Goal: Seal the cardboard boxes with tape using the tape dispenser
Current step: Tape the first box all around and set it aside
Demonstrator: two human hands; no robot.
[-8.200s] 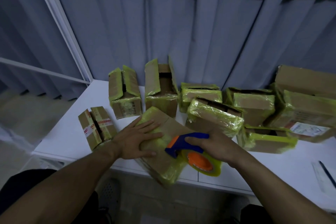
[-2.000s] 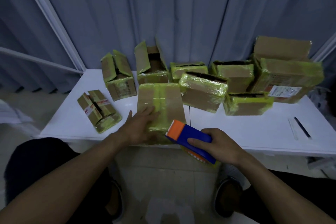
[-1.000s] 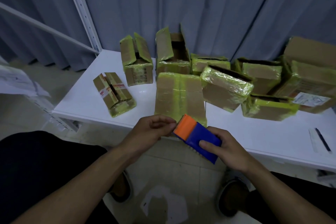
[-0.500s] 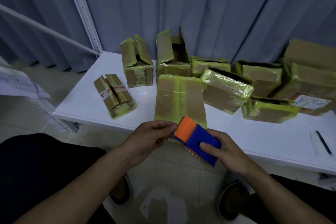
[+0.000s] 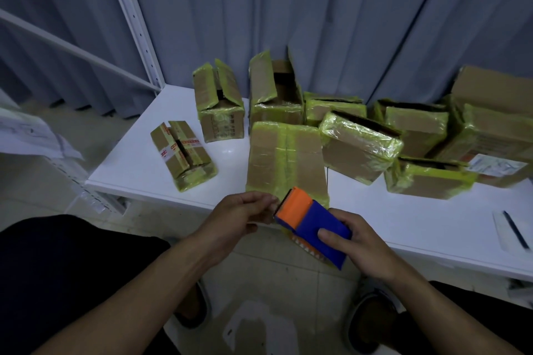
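My right hand (image 5: pixel 357 245) grips the blue and orange tape dispenser (image 5: pixel 311 225), held in the air just in front of the table edge. My left hand (image 5: pixel 239 216) has its fingers curled at the dispenser's orange toothed end, apparently pinching the tape end there; the tape itself is hard to make out. Directly beyond the dispenser lies a flat cardboard box (image 5: pixel 285 158) with yellow-green tape over its middle seam and edges, on the white table (image 5: pixel 129 173).
Several more taped cardboard boxes crowd the back and right of the table, two with flaps standing up (image 5: pixel 274 89). A small box with red-printed tape (image 5: pixel 183 155) lies at the left. A pen (image 5: pixel 516 229) lies at the far right. Grey curtains hang behind.
Both hands have left the box: the left lifted off its top and went to the dispenser's orange end, and the right pulled the dispenser back off the table edge.
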